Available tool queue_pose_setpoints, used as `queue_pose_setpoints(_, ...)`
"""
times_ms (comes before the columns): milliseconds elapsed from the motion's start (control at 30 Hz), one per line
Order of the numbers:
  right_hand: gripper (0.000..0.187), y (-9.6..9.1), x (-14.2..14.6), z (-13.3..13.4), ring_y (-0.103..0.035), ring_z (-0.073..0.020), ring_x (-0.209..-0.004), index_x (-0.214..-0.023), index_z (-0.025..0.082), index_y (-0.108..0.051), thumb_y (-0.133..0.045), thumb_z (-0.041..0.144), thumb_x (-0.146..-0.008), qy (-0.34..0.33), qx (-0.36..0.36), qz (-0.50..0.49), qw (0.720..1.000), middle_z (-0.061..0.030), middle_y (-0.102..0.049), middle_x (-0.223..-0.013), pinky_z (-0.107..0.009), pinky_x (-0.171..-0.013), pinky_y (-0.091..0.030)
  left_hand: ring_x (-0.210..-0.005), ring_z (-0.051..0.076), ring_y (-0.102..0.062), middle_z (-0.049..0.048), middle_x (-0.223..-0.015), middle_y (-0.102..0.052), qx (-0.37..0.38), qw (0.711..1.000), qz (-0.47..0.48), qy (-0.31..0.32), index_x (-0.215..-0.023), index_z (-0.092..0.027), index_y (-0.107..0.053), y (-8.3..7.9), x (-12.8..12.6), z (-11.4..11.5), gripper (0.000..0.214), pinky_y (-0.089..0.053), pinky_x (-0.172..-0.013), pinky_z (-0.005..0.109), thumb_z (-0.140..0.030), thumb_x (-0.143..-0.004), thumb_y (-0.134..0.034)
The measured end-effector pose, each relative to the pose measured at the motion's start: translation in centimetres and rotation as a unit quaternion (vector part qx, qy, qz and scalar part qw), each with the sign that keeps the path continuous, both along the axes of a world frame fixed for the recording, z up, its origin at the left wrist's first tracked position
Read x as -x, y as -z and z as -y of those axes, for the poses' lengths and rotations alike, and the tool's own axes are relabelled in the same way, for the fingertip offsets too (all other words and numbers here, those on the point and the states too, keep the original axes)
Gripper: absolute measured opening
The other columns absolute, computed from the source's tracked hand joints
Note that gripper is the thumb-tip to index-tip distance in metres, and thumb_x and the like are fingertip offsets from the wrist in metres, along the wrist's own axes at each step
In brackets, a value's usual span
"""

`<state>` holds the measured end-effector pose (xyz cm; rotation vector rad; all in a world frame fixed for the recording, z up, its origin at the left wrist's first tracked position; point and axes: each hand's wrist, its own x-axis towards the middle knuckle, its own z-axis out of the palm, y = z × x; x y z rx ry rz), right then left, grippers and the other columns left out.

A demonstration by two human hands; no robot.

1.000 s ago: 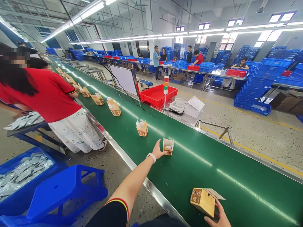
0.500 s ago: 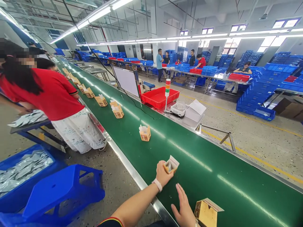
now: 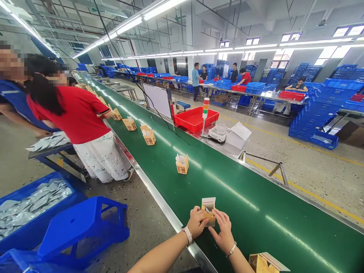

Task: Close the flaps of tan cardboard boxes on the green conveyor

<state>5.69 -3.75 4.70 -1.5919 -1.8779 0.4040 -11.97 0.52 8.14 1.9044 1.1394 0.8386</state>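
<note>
A small open cardboard box (image 3: 208, 211) with its top flap up stands on the green conveyor belt (image 3: 256, 212), gripped from both sides. My left hand (image 3: 196, 222) wraps its left side; my right hand (image 3: 223, 227) closes on its right side. Another tan box (image 3: 265, 262) with an open flap lies on the belt at the bottom edge, just right of my right forearm. Farther up the belt stands a box (image 3: 182, 164) stuffed with white contents, and several more boxes (image 3: 149, 135) trail behind it.
A person in a red shirt (image 3: 79, 121) leans at the belt's left side. Blue bins (image 3: 31, 204) hold silver packets; an upturned blue crate (image 3: 82, 231) lies nearby. A red tray (image 3: 196, 118), a signal light (image 3: 204, 110) and a scale (image 3: 218, 132) stand across the belt.
My left hand took the box farther up the belt and drew it toward me. My right hand let go of the tan box and came over to grip the small box.
</note>
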Motion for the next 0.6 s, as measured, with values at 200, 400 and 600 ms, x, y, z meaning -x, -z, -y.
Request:
queue_pose_setpoints(200, 0.032, -0.2, -0.4, -0.6, -0.051, -0.0333, -0.11, -0.077, 0.03, -0.073, -0.053, 0.053, -0.083, 0.054, 0.003, -0.055, 0.997, -0.009, -0.06, -0.115, -0.055, -0.089, -0.045, -0.091, 0.027, -0.055, 0.0084, -0.09, -0.072, 0.0, 0.999, 0.019, 0.034, -0.086, -0.028, -0.073, 0.3, -0.7, 0.2, 0.033, -0.038, -0.086, 0.047, -0.045, -0.087, -0.045)
queue_pose_setpoints(400, 0.051, 0.5, 0.1, -1.2, -0.054, -0.0312, -0.097, -0.053, 0.022, -0.057, -0.063, 0.072, -0.062, 0.174, 0.063, -0.317, 0.93, -0.0113, -0.059, -0.094, -0.049, -0.093, -0.043, -0.115, 0.028, -0.051, 0.0123, -0.128, -0.055, 0.062, 0.984, 0.104, -0.131, -0.093, -0.02, -0.061, 2.0, -3.0, 0.7, 0.024, -0.038, -0.098, 0.044, -0.037, -0.075, -0.063)
queue_pose_setpoints(600, 0.056, 2.0, -0.2, -0.8, -0.061, -0.0219, -0.074, -0.084, 0.022, -0.048, -0.07, 0.062, -0.052, 0.25, 0.146, -0.409, 0.865, -0.0017, -0.059, -0.077, -0.035, -0.069, -0.053, -0.11, 0.023, -0.053, 0.0092, -0.116, -0.06, 0.336, 0.917, 0.149, -0.158, -0.104, -0.019, -0.054, 2.5, -5.4, -0.4, 0.04, -0.04, -0.099, 0.037, -0.027, -0.068, -0.07)
